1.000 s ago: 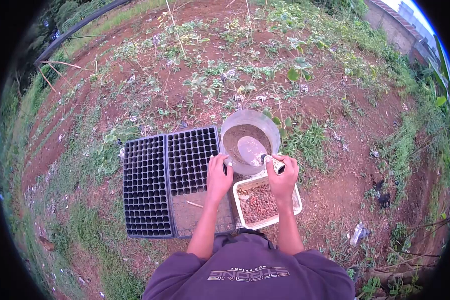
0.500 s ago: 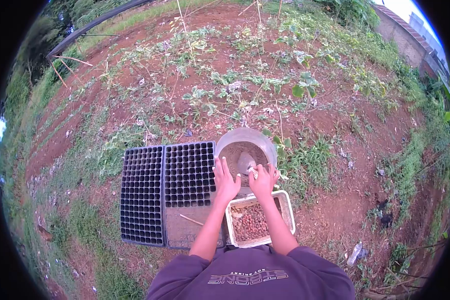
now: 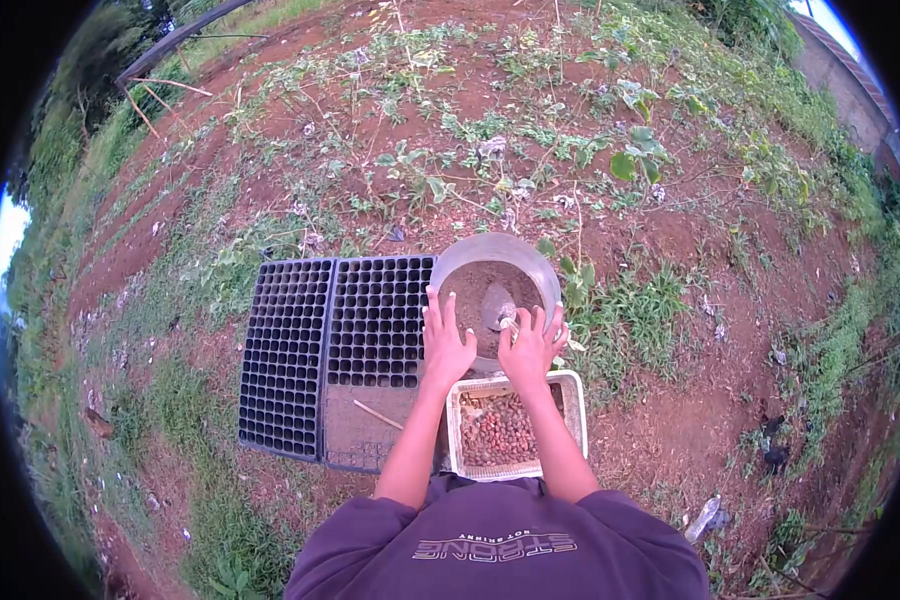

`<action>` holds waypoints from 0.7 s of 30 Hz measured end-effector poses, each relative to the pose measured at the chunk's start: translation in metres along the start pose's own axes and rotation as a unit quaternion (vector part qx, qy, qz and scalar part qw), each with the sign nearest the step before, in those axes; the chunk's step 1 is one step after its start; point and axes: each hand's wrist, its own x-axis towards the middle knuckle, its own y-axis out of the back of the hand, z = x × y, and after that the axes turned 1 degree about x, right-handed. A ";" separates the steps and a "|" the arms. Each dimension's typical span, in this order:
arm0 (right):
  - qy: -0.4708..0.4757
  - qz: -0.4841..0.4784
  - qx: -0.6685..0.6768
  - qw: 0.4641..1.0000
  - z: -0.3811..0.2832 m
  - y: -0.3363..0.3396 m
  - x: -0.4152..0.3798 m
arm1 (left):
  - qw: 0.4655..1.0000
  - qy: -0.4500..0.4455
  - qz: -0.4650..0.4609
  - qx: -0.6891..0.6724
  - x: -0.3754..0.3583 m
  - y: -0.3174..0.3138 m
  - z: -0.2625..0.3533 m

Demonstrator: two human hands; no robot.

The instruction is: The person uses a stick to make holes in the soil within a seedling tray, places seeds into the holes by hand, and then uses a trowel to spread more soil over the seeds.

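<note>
Both hands, left (image 3: 444,345) and right (image 3: 530,345), lay open with spread fingers on the near rim of the bowl (image 3: 470,262), holding nothing. The scoop (image 3: 497,305) lay just ahead in the soil; the next move probably needed a firm rim hold.

two seed trays (image 3: 335,345) lie side by side on the ground, left of the bucket (image 3: 497,262). a stick (image 3: 378,414) lies on the near end of the right tray. the bucket stands beyond the tub (image 3: 575,400), just touching or nearly so. soil and a scoop (image 3: 497,305) sit in the bucket. seeds (image 3: 497,430) fill the tub, which lies right of the trays, nearest the person. the left hand (image 3: 445,342) and right hand (image 3: 530,345) rest at the bucket's near rim, above the tub. a bottle (image 3: 702,518) lies far right.
</note>
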 end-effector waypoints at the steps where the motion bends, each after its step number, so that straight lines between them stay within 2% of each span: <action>1: 0.000 -0.003 0.001 1.000 -0.001 0.002 0.000 | 1.000 0.000 -0.001 -0.002 0.000 0.000 0.001; 9: -0.007 -0.019 0.002 1.000 0.002 0.004 -0.003 | 0.998 0.029 -0.054 0.008 0.000 0.012 0.013; 13: -0.007 0.003 0.015 1.000 0.002 0.002 -0.004 | 1.000 0.008 -0.015 0.015 -0.008 0.006 0.008; 15: -0.009 0.006 0.021 1.000 0.001 0.003 -0.005 | 0.989 -0.070 0.101 -0.082 -0.017 0.000 -0.001; 19: -0.006 0.035 0.068 0.997 0.004 0.004 -0.017 | 0.985 -0.039 0.113 -0.122 -0.065 -0.003 -0.017; 21: 0.033 0.072 0.089 0.993 0.005 0.007 -0.031 | 0.992 -0.030 0.092 -0.085 -0.088 -0.001 -0.025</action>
